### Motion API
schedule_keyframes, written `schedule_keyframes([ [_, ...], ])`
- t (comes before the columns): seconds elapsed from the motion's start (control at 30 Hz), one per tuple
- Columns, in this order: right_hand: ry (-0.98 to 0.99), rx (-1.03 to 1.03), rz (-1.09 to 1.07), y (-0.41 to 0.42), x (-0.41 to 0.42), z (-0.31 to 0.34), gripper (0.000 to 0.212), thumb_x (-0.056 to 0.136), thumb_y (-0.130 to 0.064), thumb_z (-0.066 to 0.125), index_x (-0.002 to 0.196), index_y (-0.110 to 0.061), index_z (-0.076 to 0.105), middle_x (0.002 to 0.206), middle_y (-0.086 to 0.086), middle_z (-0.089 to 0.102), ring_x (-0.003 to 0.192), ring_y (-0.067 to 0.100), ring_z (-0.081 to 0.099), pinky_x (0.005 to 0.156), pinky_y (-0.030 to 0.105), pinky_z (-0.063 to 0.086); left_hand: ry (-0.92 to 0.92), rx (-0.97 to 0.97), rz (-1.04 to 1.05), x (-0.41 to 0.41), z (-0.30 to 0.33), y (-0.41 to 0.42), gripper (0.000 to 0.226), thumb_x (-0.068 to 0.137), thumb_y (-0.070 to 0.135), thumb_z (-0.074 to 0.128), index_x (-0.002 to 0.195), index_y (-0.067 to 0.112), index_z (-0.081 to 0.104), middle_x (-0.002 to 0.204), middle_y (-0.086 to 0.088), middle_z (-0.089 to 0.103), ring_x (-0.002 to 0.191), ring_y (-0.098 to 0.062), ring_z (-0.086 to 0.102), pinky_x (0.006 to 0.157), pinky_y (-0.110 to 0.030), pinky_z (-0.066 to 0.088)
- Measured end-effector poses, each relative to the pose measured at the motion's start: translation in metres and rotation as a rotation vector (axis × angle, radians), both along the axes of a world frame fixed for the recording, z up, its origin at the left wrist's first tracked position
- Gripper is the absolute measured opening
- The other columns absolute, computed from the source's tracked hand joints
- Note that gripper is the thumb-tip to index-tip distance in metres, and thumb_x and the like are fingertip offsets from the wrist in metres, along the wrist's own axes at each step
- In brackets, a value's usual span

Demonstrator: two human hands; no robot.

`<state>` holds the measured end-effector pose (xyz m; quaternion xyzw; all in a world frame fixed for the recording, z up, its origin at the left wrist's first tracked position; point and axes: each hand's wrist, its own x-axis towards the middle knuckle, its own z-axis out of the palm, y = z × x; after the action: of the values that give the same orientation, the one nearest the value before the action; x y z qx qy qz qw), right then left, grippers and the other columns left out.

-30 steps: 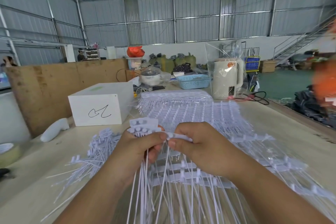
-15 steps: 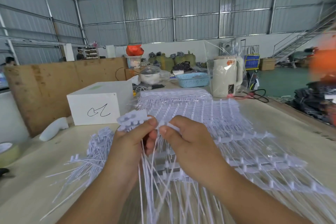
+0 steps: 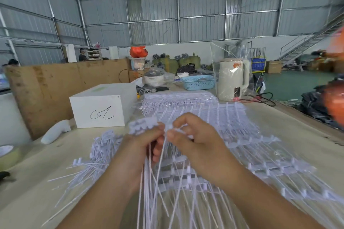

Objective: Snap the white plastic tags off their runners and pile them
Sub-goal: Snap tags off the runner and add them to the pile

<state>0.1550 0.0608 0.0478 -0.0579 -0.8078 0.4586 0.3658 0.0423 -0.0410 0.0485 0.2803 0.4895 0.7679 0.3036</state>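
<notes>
Left hand (image 3: 141, 147): grip closed on tag runner (image 3: 143, 125), tails hanging toward 6 o'clock | Right hand (image 3: 195, 143): grip pinching one white tag (image 3: 179, 131) beside the runner | Loose tag pile (image 3: 100, 151): on counter (image 3: 28, 191) at 9 o'clock | Uncut runner sheets (image 3: 232, 128): 12 to 3 o'clock | White box (image 3: 100, 106): 11 o'clock.

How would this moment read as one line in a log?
left hand: grips tag bunch | right hand: pinches runner strip | loose pile: left, on table
</notes>
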Motion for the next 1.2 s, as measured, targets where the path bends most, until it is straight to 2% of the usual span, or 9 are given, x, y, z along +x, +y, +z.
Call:
schedule_keyframes([
  [0.1, -0.044, 0.097, 0.018, -0.002, 0.002, 0.004, 0.015, 0.087, -0.039, 0.064, 0.096, -0.038, 0.052, 0.078, -0.005, 0.069, 0.061, 0.013, 0.062, 0.056, 0.028, 0.047, 0.014, -0.036, -0.125, 0.007, -0.005, 0.001, 0.02, 0.048, 0.012, 0.076, 0.066, 0.008, 0.068, 0.048, -0.002, 0.047, 0.035, -0.008, 0.038, 0.036, -0.017, 0.031],
  [0.27, -0.096, 0.074, 0.015, 0.005, 0.01, 0.011, 0.026, 0.088, -0.036, 0.068, 0.102, -0.043, 0.047, 0.07, -0.009, 0.062, 0.051, 0.008, 0.051, 0.048, 0.027, 0.042, -0.132, -0.001, -0.261, 0.002, 0.0, -0.004, 0.017, 0.058, 0.014, 0.08, 0.07, 0.012, 0.068, 0.052, 0.0, 0.042, 0.034, -0.006, 0.032, 0.034, -0.014, 0.023],
  [0.43, -0.166, 0.143, 0.01, 0.008, 0.01, 0.006, 0.026, 0.087, -0.038, 0.068, 0.102, -0.045, 0.047, 0.074, -0.006, 0.061, 0.054, 0.002, 0.052, 0.057, 0.027, 0.046, 0.092, -0.06, -0.22, -0.002, -0.001, -0.009, 0.033, 0.05, 0.03, 0.089, 0.052, 0.011, 0.062, 0.042, -0.003, 0.043, 0.032, -0.01, 0.035, 0.036, -0.017, 0.029],
  [0.5, -0.194, 0.171, 0.007, 0.008, 0.011, 0.006, 0.026, 0.087, -0.04, 0.067, 0.101, -0.044, 0.045, 0.076, -0.01, 0.058, 0.05, 0.002, 0.05, 0.051, 0.019, 0.043, 0.193, -0.037, -0.236, -0.003, -0.001, -0.01, 0.038, 0.042, 0.037, 0.092, 0.059, 0.012, 0.07, 0.046, -0.003, 0.052, 0.034, -0.01, 0.04, 0.038, -0.017, 0.032],
  [0.7, -0.28, 0.345, -0.03, 0.008, 0.012, 0.005, 0.029, 0.087, -0.039, 0.059, 0.106, -0.044, 0.038, 0.085, -0.011, 0.061, 0.056, 0.002, 0.054, 0.056, 0.027, 0.044, 0.48, -0.129, -0.184, -0.005, -0.002, -0.008, 0.045, 0.051, 0.034, 0.084, 0.09, 0.012, 0.077, 0.087, -0.024, 0.071, 0.053, -0.011, 0.055, 0.043, -0.018, 0.038],
  [0.9, -0.211, 0.276, -0.011, 0.002, 0.008, 0.004, 0.036, 0.085, -0.033, 0.054, 0.115, -0.041, 0.036, 0.079, -0.006, 0.069, 0.053, 0.005, 0.056, 0.049, 0.024, 0.043, 0.495, -0.063, -0.102, 0.003, -0.003, -0.005, 0.041, 0.059, 0.044, 0.075, 0.081, 0.01, 0.076, 0.059, -0.008, 0.061, 0.047, -0.017, 0.051, 0.04, -0.021, 0.037],
  [1.03, -0.212, 0.326, -0.153, 0.002, 0.008, 0.002, 0.056, 0.069, -0.062, 0.044, 0.12, -0.039, 0.039, 0.075, -0.005, 0.065, 0.059, 0.008, 0.058, 0.056, 0.034, 0.051, 0.411, -0.022, -0.053, 0.006, -0.004, -0.004, 0.029, 0.054, 0.042, 0.074, 0.056, 0.013, 0.068, 0.052, -0.009, 0.054, 0.044, -0.015, 0.047, 0.041, -0.022, 0.036],
  [1.13, -0.216, 0.249, -0.073, 0.004, 0.01, 0.004, 0.036, 0.075, -0.061, 0.052, 0.094, -0.031, 0.055, 0.077, -0.003, 0.071, 0.059, 0.011, 0.061, 0.06, 0.04, 0.052, 0.41, 0.03, -0.04, 0.009, -0.003, -0.003, 0.02, 0.06, 0.033, 0.072, 0.054, 0.014, 0.068, 0.048, -0.008, 0.054, 0.038, -0.015, 0.044, 0.041, -0.02, 0.036],
  [1.2, -0.225, 0.15, 0.127, 0.008, 0.012, 0.006, 0.016, 0.089, -0.045, 0.059, 0.086, -0.03, 0.06, 0.079, -0.001, 0.074, 0.05, 0.007, 0.053, 0.05, 0.029, 0.045, 0.406, 0.066, -0.021, 0.009, -0.004, -0.002, 0.015, 0.063, 0.028, 0.071, 0.057, 0.014, 0.069, 0.048, -0.008, 0.054, 0.035, -0.016, 0.044, 0.041, -0.02, 0.037],
])
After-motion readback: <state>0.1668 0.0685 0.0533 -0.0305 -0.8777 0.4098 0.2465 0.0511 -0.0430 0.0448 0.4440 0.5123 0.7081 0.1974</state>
